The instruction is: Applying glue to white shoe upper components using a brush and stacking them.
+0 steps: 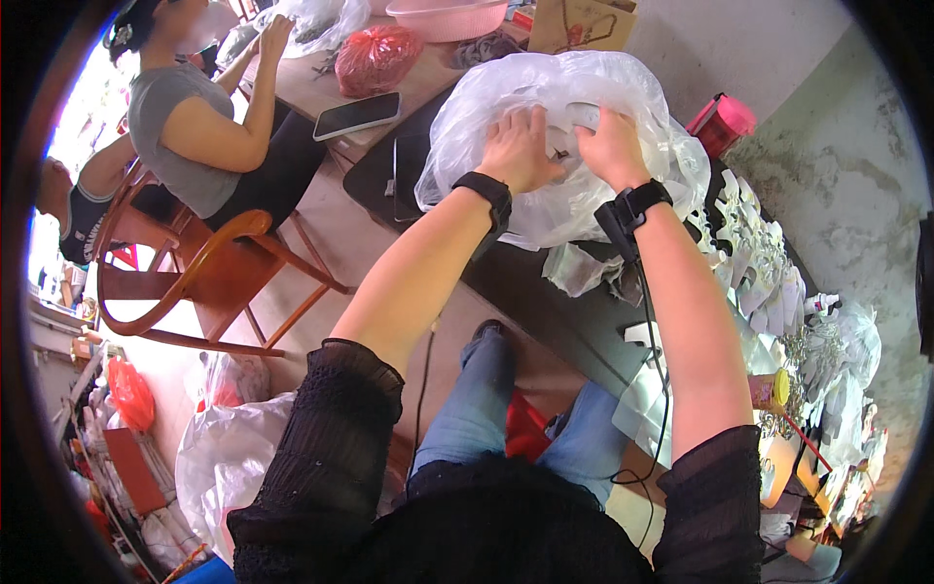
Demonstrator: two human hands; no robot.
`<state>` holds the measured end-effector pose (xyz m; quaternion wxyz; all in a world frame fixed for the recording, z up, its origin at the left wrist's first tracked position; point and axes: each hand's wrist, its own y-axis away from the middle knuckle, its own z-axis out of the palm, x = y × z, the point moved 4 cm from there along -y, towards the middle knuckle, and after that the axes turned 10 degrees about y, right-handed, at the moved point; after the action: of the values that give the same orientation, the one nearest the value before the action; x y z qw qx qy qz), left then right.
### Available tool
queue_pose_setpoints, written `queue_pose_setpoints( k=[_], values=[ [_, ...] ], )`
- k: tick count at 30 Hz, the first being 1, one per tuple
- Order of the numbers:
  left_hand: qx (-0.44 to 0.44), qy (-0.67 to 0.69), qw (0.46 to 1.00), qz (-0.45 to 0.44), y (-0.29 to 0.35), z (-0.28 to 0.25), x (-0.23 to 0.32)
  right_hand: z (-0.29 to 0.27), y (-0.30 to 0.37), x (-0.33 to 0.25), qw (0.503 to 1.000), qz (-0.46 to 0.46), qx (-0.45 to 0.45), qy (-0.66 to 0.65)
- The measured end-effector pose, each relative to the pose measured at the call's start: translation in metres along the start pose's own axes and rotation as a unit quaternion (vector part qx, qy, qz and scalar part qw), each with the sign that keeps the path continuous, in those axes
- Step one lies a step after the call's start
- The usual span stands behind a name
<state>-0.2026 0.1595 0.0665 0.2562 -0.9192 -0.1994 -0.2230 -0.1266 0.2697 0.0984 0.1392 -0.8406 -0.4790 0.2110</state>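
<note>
Black sleeves (341, 438) sit behind your grip. Left hand (520, 151) splayed, right hand (613, 151) curled, pinch unreadable; plastic bag (459, 127) under both. Hard tug could snag it on the cable (667, 399).

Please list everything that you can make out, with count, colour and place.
translucent plastic bag: 1, whitish, top centre
red plastic bags: 2, red, far table, lower left
tablet or phone: 1, dark screen, far table
basin: 1, pink, top edge
lidded container: 1, red-pink, upper right
armchair: 1, brown, left
people: 2, grey and dark clothes, upper left
plastic sack: 1, white, lower left
flat pieces: many, whitish, right
wrist devices: 2, black, both wrists
legs: 2, blue jeans, lower centre
left hand and right hand: 1 each, bare, bag opening
</note>
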Motion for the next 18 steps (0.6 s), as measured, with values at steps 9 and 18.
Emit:
queue_pose_setpoints(
  k=[9, 18],
  values=[
    [-0.128, -0.007, 0.989, -0.075, -0.03, -0.005, -0.008, -0.004, 0.001, 0.01, 0.992, 0.056, -0.049, -0.1],
    [0.131, -0.091, 0.958, 0.238, 0.012, -0.038, 0.046, -0.027, 0.003, 0.003, 0.984, -0.057, -0.024, -0.166]
  ],
)
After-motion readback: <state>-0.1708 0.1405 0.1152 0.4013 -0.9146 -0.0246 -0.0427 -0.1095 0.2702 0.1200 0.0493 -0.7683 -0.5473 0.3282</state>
